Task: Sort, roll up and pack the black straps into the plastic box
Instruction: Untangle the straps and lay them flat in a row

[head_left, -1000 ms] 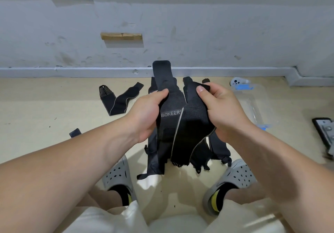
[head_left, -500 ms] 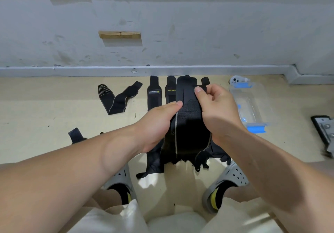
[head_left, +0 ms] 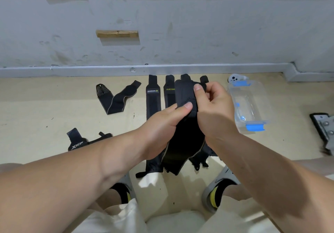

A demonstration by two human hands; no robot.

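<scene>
Floor [head_left: 36,106] open left; straps [head_left: 153,97] centre; plastic box [head_left: 251,106], controller [head_left: 235,78] right.

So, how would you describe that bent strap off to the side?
Follow the skirting at the foot of the grey wall down to the row of straight straps on the floor. Just left of them, apart, lies the bent strap: the only one folded into a V, with pale ribs at one end.

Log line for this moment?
stage: rolling strap | left hand: grips strap | right hand: pinches strap top | plastic box: on floor beside right hand
</scene>
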